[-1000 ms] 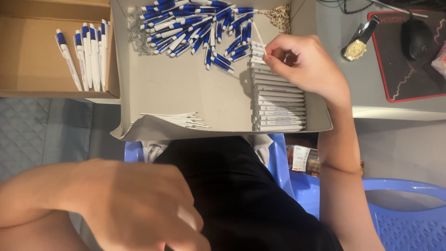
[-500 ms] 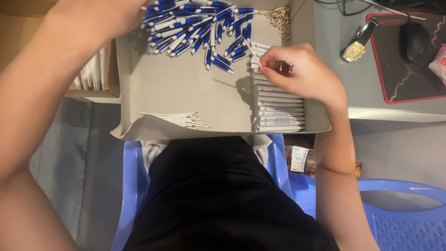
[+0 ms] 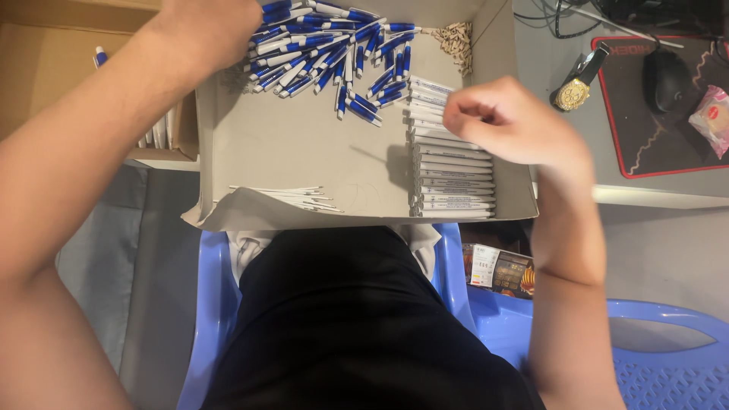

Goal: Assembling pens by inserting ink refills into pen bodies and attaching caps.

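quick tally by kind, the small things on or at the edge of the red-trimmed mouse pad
watch: 1
mouse: 1
pink packet: 1
total: 3

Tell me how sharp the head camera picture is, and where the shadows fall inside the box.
In the head view, the right hand looks slightly motion-blurred at the fingers, while the row of slim boxes below it is fairly sharp. The left hand casts a dark shadow on the pile of blue and white pens; a soft shadow lies on the cardboard box floor left of the row.
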